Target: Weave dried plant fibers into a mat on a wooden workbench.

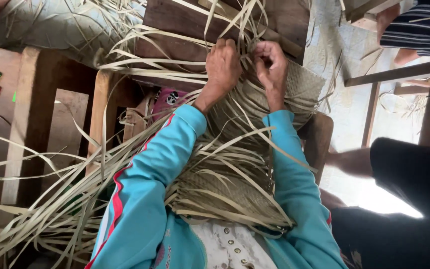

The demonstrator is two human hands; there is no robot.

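Left hand (223,65) and right hand (270,64) pinch strips (247,30) at far edge of mat (240,184) on lap. Strips look light, springy, brittle; best held near the weave.

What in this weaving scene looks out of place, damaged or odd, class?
Nothing looks damaged. Loose leaf strips fan out untidily from the woven mat, as unfinished weaving does. The left hand and right hand grip strips at its far edge.
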